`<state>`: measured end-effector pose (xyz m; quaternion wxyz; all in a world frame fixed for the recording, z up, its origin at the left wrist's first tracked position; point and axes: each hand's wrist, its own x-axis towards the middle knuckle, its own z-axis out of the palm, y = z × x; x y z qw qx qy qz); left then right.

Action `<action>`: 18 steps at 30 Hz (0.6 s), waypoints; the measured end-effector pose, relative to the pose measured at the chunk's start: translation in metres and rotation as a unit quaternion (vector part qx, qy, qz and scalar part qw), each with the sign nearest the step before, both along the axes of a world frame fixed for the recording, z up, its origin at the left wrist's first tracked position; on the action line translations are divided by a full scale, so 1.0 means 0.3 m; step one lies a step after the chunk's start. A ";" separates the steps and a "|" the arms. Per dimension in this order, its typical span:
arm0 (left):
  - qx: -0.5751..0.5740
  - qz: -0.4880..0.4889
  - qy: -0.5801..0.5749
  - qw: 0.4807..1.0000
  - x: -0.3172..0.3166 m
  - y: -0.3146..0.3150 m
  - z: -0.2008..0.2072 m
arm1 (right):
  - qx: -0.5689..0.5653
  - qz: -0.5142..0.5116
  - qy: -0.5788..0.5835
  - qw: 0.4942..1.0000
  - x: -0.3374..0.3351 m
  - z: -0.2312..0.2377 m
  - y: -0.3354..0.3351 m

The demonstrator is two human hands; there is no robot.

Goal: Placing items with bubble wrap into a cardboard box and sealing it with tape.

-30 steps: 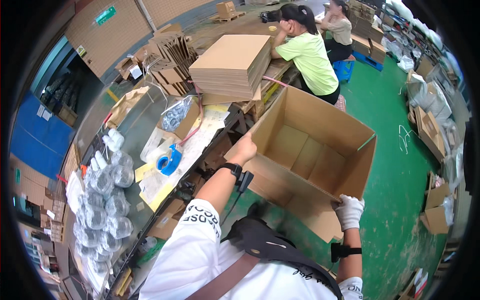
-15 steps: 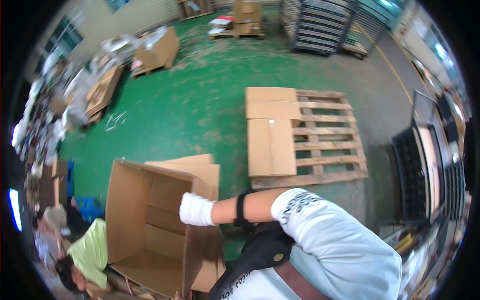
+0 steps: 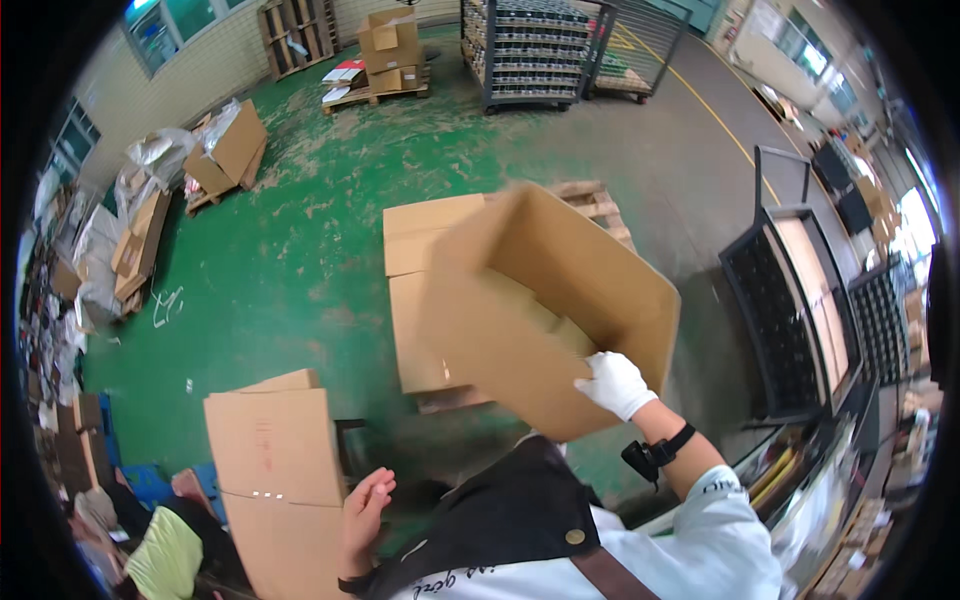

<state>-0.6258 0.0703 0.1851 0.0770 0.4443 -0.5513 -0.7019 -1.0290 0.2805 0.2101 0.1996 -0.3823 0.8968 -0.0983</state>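
Open carton [image 3: 510,345] just off centre toward 3 o'clock, overlapping the pallet [image 3: 604,212] in view. Gloved right hand [image 3: 615,385] clamped on its rim; thin wall likely suits a one-hand pinch. Bare left hand [image 3: 368,510] at 7 o'clock: empty, uncurled, near cardboard stack [image 3: 272,450].

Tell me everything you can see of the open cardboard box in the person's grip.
The open cardboard box is plain brown, with deep walls, an uncovered mouth and seams between panels at the bottom inside; no contents show. It is held tilted, mouth facing up and toward picture right, its left side motion-blurred. The white-gloved right hand grips its near rim; the left hand is off it. In the view it overlaps the wooden pallet; whether it touches that is unclear.
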 end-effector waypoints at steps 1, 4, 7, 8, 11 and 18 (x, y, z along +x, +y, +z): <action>0.006 0.013 0.006 1.000 -0.077 0.013 -0.068 | 0.017 -0.022 0.001 1.000 -0.138 -0.051 0.050; 0.056 0.033 -0.118 0.991 -0.303 0.088 -0.332 | 0.026 -0.058 0.064 0.996 -0.557 -0.232 0.200; -0.003 0.025 -0.191 0.981 -0.357 0.217 -0.736 | 0.109 -0.063 0.038 0.991 -0.880 -0.379 0.173; -0.040 -0.086 -0.247 0.964 -0.349 0.267 -0.833 | 0.139 -0.056 0.027 0.988 -0.955 -0.413 0.122; -0.021 -0.233 -0.332 0.914 -0.525 0.357 -0.932 | 0.131 0.016 0.055 0.990 -1.228 -0.585 0.066; 0.159 -0.103 -0.281 0.941 -0.806 0.446 -0.866 | 0.030 0.051 0.158 0.986 -1.762 -0.963 -0.145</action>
